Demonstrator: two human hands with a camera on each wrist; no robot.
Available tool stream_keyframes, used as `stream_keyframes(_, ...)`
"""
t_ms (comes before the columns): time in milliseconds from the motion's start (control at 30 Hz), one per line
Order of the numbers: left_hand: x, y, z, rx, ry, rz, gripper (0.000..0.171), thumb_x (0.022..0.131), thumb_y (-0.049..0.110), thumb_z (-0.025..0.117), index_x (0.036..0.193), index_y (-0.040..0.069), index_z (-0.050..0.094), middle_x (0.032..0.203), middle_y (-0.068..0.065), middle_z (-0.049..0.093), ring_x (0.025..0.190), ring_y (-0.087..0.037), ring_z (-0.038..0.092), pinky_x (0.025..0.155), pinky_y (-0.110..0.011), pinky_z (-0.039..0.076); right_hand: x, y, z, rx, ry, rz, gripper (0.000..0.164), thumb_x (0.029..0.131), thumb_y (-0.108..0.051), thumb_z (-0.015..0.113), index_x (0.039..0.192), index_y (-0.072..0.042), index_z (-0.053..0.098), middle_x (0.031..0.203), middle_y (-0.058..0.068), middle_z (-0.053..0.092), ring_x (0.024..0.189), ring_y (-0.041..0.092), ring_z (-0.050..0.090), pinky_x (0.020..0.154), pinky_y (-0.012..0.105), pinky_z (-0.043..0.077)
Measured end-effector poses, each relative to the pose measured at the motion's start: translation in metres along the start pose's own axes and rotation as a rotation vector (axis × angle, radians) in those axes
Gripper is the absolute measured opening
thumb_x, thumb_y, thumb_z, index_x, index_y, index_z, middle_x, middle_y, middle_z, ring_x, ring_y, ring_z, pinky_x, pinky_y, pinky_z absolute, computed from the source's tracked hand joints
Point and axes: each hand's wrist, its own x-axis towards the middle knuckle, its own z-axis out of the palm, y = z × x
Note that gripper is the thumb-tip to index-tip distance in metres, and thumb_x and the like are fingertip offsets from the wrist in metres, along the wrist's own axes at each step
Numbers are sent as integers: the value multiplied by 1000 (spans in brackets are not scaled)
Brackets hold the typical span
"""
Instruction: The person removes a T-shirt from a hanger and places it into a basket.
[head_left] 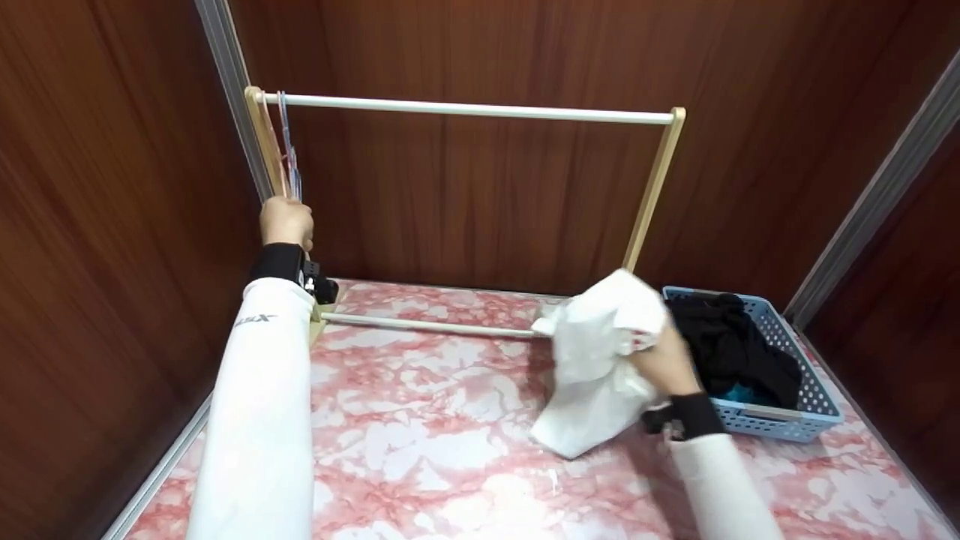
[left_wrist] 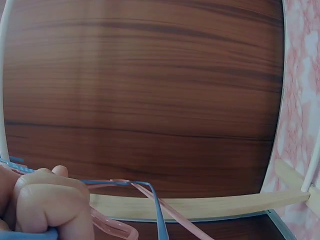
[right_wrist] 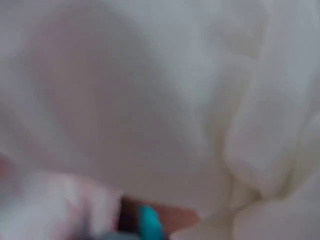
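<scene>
At the rack's left end, my left hand (head_left: 287, 221) grips a blue hanger (left_wrist: 159, 220). Beside it is a pink hanger (left_wrist: 117, 227); whether the fingers hold that one too is unclear. Both hang from the white top rail (head_left: 465, 109). Over on the right, my right hand (head_left: 667, 362) holds a bunched white garment (head_left: 592, 360) above the table, its lower part hanging down. Folds of that cloth cover most of the right wrist view, and the fingers are partly hidden behind it.
A light blue perforated basket (head_left: 821, 409) with dark clothes (head_left: 731, 349) stands right of the right hand. The rack's wooden right post (head_left: 652, 199) rises behind the garment, and its lower bar (head_left: 427, 325) runs low across the table (head_left: 420, 450). Brown wood-look panels (head_left: 480, 202) enclose the space.
</scene>
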Motion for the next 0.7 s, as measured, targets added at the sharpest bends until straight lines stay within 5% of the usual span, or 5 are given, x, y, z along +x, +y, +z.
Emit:
stream_keyframes(167, 3, -6, -4, 47, 18, -9, 36, 109, 14, 37, 118, -6, 65, 87, -3, 54, 46, -9, 43, 38, -21, 41, -16, -10, -70, -39, 142, -47, 75, 76, -4, 77, 142, 11, 44, 131, 31, 58, 115, 13, 55, 107, 32, 40)
stream_keyframes(300, 3, -11, -9, 91, 4, -15, 44, 112, 22, 31, 128, -4, 63, 102, -5, 58, 45, -6, 44, 42, -18, 44, -12, -23, -123, -73, 304, 22, 63, 76, 1, 76, 134, 7, 52, 109, 2, 61, 96, -10, 46, 90, 16, 37)
stream_keyframes(400, 3, -15, -12, 108, 4, -7, 46, 112, 26, 31, 125, -4, 63, 103, -9, 58, 40, -2, 44, 42, -17, 45, 3, -33, -155, -88, 402, 173, 76, 79, -5, 77, 148, -10, 45, 122, -3, 60, 113, 4, 56, 103, 20, 42)
stream_keyframes(500, 2, -18, -14, 121, 18, 10, 43, 111, 25, 33, 118, -5, 62, 99, -12, 58, 40, -1, 47, 42, -16, 45, 22, -31, -173, -108, 501, 244, 88, 80, -14, 78, 155, -22, 34, 144, 11, 56, 135, 26, 53, 117, 33, 40)
stream_keyframes(700, -3, -19, -15, 162, 62, 35, 41, 110, 23, 36, 131, -7, 55, 124, -24, 62, 94, -28, 67, 60, -18, 46, 52, 9, -171, -177, 545, 162, 87, 75, -16, 82, 151, -6, 38, 139, 27, 56, 133, 47, 53, 114, 54, 41)
